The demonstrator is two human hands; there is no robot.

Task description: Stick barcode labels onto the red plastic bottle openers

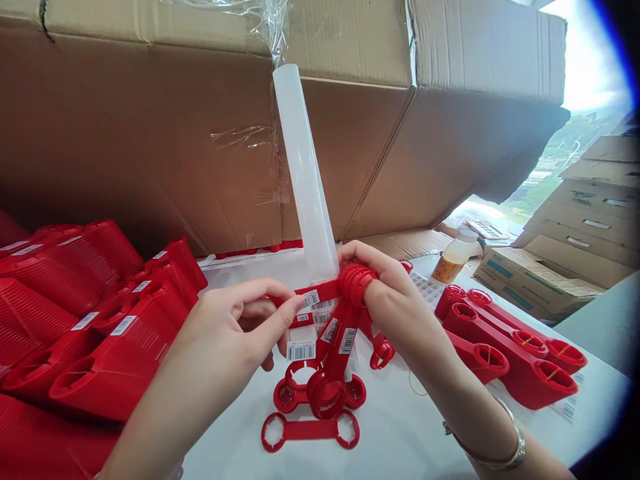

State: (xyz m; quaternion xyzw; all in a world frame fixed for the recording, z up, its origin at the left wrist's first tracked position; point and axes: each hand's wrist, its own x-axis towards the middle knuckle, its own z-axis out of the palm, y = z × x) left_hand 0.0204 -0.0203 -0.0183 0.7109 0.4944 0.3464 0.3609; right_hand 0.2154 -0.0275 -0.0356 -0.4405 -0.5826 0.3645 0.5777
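My left hand is closed, its thumb and fingers pinching at the end of a barcode label on a flat red double-ring piece. Another barcode label hangs by the fingertips of the same hand. My right hand is closed around the stacked rings of several such red pieces, which fan out downward with labels on their bars. Below both hands, a bare red double-ring piece lies flat on the white table, with more pieces just behind it.
Large stacks of labelled red pieces fill the left side. On the right lie red bundles tied with bands, over label sheets. A bottle and an open carton stand behind them. A white roll leans against big cardboard boxes.
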